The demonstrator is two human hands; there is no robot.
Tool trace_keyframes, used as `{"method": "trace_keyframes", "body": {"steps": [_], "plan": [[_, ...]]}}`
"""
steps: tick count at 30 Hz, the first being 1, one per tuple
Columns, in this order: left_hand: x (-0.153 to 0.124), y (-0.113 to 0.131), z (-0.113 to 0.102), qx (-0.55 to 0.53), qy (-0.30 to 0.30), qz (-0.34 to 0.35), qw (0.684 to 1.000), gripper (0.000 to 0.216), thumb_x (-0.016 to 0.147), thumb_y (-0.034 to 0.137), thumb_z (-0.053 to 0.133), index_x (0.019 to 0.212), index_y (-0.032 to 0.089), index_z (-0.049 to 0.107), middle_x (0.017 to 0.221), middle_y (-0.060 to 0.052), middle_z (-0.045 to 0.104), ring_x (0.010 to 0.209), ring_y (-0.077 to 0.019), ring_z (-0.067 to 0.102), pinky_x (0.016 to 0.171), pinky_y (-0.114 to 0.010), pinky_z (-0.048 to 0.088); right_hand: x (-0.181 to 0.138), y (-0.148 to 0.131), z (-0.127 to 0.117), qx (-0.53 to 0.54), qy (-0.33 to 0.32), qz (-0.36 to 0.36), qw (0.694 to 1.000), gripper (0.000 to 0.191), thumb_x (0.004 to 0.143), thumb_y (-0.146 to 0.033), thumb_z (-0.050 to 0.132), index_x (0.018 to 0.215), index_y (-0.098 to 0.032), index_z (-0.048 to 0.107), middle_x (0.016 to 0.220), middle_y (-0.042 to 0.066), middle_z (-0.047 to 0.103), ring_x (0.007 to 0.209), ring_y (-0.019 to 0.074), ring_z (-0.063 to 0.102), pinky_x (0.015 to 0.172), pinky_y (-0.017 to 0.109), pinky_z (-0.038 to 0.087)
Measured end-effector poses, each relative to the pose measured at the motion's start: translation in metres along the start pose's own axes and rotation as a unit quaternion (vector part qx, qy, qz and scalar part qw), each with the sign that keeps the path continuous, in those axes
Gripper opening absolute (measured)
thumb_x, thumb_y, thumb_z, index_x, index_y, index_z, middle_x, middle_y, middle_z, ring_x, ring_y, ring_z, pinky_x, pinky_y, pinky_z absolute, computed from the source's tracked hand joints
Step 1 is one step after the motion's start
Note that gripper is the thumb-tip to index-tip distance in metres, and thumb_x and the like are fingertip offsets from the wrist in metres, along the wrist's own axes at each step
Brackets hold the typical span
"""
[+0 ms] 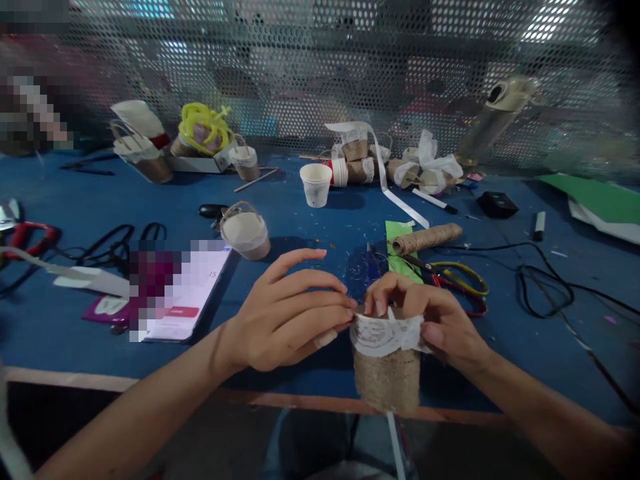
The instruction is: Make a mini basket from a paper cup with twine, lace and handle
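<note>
A cup wrapped in brown twine (387,380), with white lace trim (380,335) round its upper part, stands upright near the table's front edge. My right hand (430,317) grips its rim, fingertips inside and thumb against the lace outside. Stretched out from the left, my left hand (295,313) has its fingertips at the rim's left side, seemingly touching the lace. Its index finger is lifted and apart. A narrow white strip (395,440) shows below the cup. The cup's inside is mostly hidden by my fingers.
Beyond my hands sit a small handled basket (246,232), a white paper cup (316,185), a twine roll (427,239) and scissors (463,277). A phone (185,293) lies left, near red-handled pliers (30,237). More wrapped cups and white ribbon (383,170) line the perforated metal screen (300,73).
</note>
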State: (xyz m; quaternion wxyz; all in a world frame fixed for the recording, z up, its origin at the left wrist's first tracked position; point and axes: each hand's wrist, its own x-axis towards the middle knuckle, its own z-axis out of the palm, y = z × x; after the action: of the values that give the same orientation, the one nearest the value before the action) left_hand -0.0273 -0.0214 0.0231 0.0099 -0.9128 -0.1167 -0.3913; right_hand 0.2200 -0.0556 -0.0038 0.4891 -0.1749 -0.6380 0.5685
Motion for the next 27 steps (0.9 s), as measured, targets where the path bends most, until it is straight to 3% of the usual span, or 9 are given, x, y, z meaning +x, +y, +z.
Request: {"method": "trace_keyframes", "body": {"steps": [6, 11, 16, 19, 24, 27], "plan": [[-0.0028, 0.0009, -0.0025, 0.056, -0.018, 0.042, 0.997, 0.010, 0.094, 0.016, 0.062, 0.100, 0.017, 0.069, 0.102, -0.005, 0.081, 0.100, -0.0209, 0.075, 0.111, -0.051, 0.048, -0.0028, 0.0034, -0.0033, -0.018, 0.003, 0.009, 1.000, 0.027, 0.089, -0.043, 0.066, 0.076, -0.021, 0.057, 0.097, 0.006, 0.059, 0.095, 0.0229, 0.061, 0.086, 0.045, 0.054], [-0.0025, 0.0006, -0.0002, 0.047, -0.014, 0.036, 0.998, 0.007, 0.092, 0.014, 0.063, 0.098, 0.013, 0.067, 0.100, -0.007, 0.081, 0.099, -0.0235, 0.075, 0.110, -0.054, 0.047, -0.0043, 0.0045, -0.0044, -0.013, -0.007, 0.011, 1.000, 0.024, 0.091, -0.040, 0.064, 0.078, -0.022, 0.058, 0.098, 0.005, 0.058, 0.097, 0.0224, 0.060, 0.085, 0.043, 0.053], [0.0002, -0.0022, 0.0022, 0.012, 0.005, 0.006, 1.000, 0.009, 0.088, 0.011, 0.066, 0.097, 0.014, 0.063, 0.097, -0.007, 0.080, 0.096, -0.0232, 0.074, 0.110, -0.055, 0.045, -0.0027, 0.0029, -0.0020, -0.002, -0.011, 0.009, 1.000, 0.023, 0.091, -0.039, 0.064, 0.077, -0.021, 0.056, 0.098, 0.005, 0.057, 0.095, 0.0220, 0.059, 0.085, 0.043, 0.052], [0.0024, -0.0038, 0.0026, -0.056, -0.012, -0.061, 0.996, 0.011, 0.091, 0.015, 0.066, 0.100, 0.017, 0.062, 0.100, -0.005, 0.078, 0.102, -0.0221, 0.070, 0.113, -0.052, 0.042, -0.0035, 0.0032, -0.0018, -0.005, -0.007, 0.001, 1.000, 0.024, 0.091, -0.040, 0.063, 0.078, -0.022, 0.055, 0.097, 0.005, 0.056, 0.095, 0.0217, 0.059, 0.086, 0.044, 0.052], [0.0054, 0.0013, 0.0041, -0.307, -0.092, -0.187, 0.929, 0.027, 0.094, 0.036, 0.066, 0.113, 0.018, 0.064, 0.129, -0.014, 0.062, 0.124, -0.0255, 0.059, 0.107, -0.044, 0.049, -0.0053, 0.0030, -0.0027, -0.024, -0.008, -0.011, 1.000, 0.023, 0.092, -0.041, 0.062, 0.080, -0.023, 0.054, 0.101, 0.005, 0.055, 0.096, 0.0207, 0.058, 0.086, 0.042, 0.051], [0.0065, 0.0052, 0.0068, -0.377, -0.090, -0.241, 0.890, 0.026, 0.089, 0.031, 0.072, 0.111, 0.019, 0.065, 0.133, -0.015, 0.057, 0.127, -0.0275, 0.057, 0.106, -0.043, 0.051, -0.0053, 0.0017, -0.0026, -0.019, -0.006, -0.014, 1.000, 0.023, 0.091, -0.040, 0.064, 0.079, -0.022, 0.056, 0.100, 0.005, 0.055, 0.096, 0.0211, 0.057, 0.085, 0.041, 0.051]]}}
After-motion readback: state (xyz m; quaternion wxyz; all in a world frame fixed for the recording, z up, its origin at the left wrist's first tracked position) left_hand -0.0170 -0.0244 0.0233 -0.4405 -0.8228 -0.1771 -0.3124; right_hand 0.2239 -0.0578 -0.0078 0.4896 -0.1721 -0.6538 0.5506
